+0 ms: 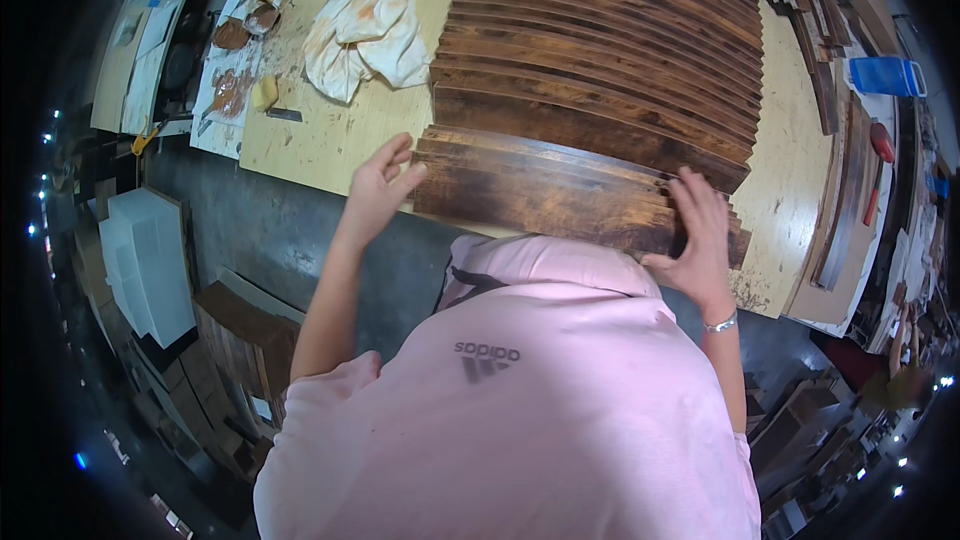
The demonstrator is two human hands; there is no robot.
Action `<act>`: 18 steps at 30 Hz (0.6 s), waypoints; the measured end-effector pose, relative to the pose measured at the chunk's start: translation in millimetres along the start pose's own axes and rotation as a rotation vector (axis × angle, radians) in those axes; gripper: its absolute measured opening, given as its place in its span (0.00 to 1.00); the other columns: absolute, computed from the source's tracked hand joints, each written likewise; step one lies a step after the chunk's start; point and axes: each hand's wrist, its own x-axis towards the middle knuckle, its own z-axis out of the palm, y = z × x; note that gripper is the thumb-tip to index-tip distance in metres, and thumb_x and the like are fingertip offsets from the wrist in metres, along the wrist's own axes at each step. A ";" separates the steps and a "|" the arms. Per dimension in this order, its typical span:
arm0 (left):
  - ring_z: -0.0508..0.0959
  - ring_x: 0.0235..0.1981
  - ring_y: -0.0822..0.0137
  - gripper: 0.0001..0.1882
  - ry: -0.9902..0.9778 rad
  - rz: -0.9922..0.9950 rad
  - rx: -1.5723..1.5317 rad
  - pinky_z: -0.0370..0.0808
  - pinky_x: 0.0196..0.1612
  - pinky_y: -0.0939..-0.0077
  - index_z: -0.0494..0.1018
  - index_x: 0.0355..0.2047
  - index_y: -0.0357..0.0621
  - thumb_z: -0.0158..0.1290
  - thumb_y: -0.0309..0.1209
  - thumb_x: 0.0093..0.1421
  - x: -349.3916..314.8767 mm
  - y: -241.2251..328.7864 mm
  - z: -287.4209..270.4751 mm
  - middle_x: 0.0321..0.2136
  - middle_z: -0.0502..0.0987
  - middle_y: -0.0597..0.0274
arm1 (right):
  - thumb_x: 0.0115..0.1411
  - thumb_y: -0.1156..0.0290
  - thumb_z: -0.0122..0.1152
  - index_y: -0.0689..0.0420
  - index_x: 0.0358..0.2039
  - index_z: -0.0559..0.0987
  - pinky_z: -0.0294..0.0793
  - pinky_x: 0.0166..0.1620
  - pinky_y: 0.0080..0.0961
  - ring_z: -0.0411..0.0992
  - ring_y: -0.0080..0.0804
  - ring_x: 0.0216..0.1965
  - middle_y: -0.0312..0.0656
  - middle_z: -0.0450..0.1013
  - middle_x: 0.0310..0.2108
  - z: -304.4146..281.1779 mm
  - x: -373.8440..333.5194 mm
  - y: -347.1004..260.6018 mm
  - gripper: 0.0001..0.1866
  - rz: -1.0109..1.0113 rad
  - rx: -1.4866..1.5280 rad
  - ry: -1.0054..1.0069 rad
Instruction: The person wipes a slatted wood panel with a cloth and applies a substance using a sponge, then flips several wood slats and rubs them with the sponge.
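Note:
Long dark-brown stained wooden boards point(600, 50) lie in overlapping rows across the table. A separate front group of boards point(540, 185) rests along the near table edge, close to my body. My left hand point(380, 190) is at this group's left end, its fingers partly bent and the thumb apart; whether it touches the wood is unclear. Over the right part of the same group lies my right hand point(703, 230), fingers stretched toward the far edge and thumb spread toward the near one. Its palm hides some of the board surface.
A stained white cloth point(370, 30) lies on the pale table point(310, 145), left of the boards. Farther left are a yellow sponge point(265, 92) and small open cans point(262, 18). At right are a blue plastic container point(885, 76), a red-handled tool point(881, 143) and loose strips point(826, 90).

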 end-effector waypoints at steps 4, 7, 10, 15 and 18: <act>0.75 0.56 0.68 0.33 -0.089 -0.073 -0.241 0.72 0.60 0.72 0.61 0.66 0.29 0.60 0.24 0.64 -16.2 19.5 21.6 0.57 0.75 0.53 | 0.42 0.65 0.81 0.61 0.69 0.65 0.58 0.70 0.40 0.63 0.49 0.68 0.52 0.62 0.68 -2.8 -22.9 38.4 0.53 0.229 0.138 0.225; 0.76 0.55 0.68 0.32 -0.105 -0.092 -0.278 0.72 0.60 0.72 0.62 0.66 0.30 0.60 0.22 0.63 -13.0 25.4 25.7 0.56 0.76 0.55 | 0.50 0.61 0.79 0.64 0.68 0.65 0.58 0.70 0.37 0.62 0.47 0.68 0.56 0.63 0.67 8.4 -46.9 89.7 0.49 0.678 0.446 0.334; 0.76 0.55 0.68 0.33 -0.097 -0.119 -0.261 0.72 0.60 0.73 0.62 0.66 0.31 0.59 0.21 0.62 -13.3 31.1 27.4 0.54 0.77 0.55 | 0.54 0.62 0.77 0.70 0.66 0.65 0.60 0.68 0.35 0.65 0.42 0.65 0.59 0.64 0.65 3.2 -48.8 106.9 0.46 0.913 0.850 0.163; 0.75 0.56 0.67 0.35 -0.077 -0.080 -0.315 0.70 0.62 0.71 0.63 0.66 0.31 0.60 0.18 0.58 -14.6 26.1 28.0 0.56 0.76 0.55 | 0.55 0.75 0.74 0.73 0.66 0.65 0.71 0.60 0.28 0.73 0.37 0.56 0.53 0.72 0.59 3.0 -42.9 106.9 0.41 0.885 1.095 0.099; 0.74 0.57 0.66 0.37 -0.061 -0.035 -0.350 0.69 0.63 0.71 0.62 0.66 0.29 0.60 0.17 0.57 -17.1 19.7 29.3 0.57 0.75 0.54 | 0.54 0.80 0.72 0.72 0.66 0.65 0.74 0.59 0.27 0.75 0.36 0.54 0.51 0.72 0.59 3.9 -48.1 101.0 0.40 0.840 1.121 0.122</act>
